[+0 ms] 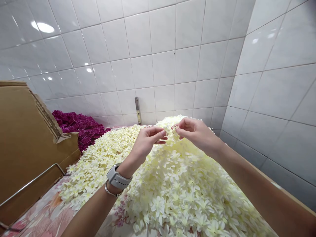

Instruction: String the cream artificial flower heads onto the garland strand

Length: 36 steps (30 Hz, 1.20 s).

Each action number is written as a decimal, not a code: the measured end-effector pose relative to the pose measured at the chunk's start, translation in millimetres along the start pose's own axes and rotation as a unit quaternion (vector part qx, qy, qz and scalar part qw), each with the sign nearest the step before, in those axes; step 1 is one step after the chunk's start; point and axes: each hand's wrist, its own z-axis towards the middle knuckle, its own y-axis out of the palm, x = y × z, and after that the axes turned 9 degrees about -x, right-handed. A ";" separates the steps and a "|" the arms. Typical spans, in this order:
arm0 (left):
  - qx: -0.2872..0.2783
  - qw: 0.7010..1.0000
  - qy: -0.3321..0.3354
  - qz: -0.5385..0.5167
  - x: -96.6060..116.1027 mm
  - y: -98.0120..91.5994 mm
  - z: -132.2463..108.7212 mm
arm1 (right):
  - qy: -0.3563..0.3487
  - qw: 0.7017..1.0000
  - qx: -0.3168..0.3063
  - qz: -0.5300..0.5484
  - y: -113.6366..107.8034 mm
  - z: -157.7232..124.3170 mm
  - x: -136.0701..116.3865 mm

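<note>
My left hand point(150, 140), with a pale watch point(118, 177) and a bracelet at the wrist, pinches a small white flower point(165, 129) between thumb and fingers. Just to its right, my right hand point(192, 131) has thumb and fingertips closed on another small white flower point(175, 128). The two hands are close together but apart, above a large heap of white and cream flowers point(177, 184). The heap spreads below and to the left of them.
Magenta flowers point(80, 126) lie at the back left beside a cardboard box point(29, 125). A metal rod point(32, 184) runs in front of the box. A floral cloth point(46, 214) shows at lower left. Tiled walls point(163, 62) stand behind and at right, with a metal strip point(137, 110).
</note>
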 end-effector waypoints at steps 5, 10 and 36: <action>-0.027 0.999 -0.009 -0.037 -4.3 -1.4 1.7 | -0.046 0.998 0.002 -0.035 6.8 1.9 5.6; -0.054 0.998 0.006 -0.021 2.3 4.1 -1.8 | -0.069 0.996 0.023 -0.055 12.4 -1.3 1.4; 0.057 0.995 0.014 0.080 -2.2 -21.1 6.8 | -0.034 0.979 0.171 -0.107 -14.5 -4.6 -7.0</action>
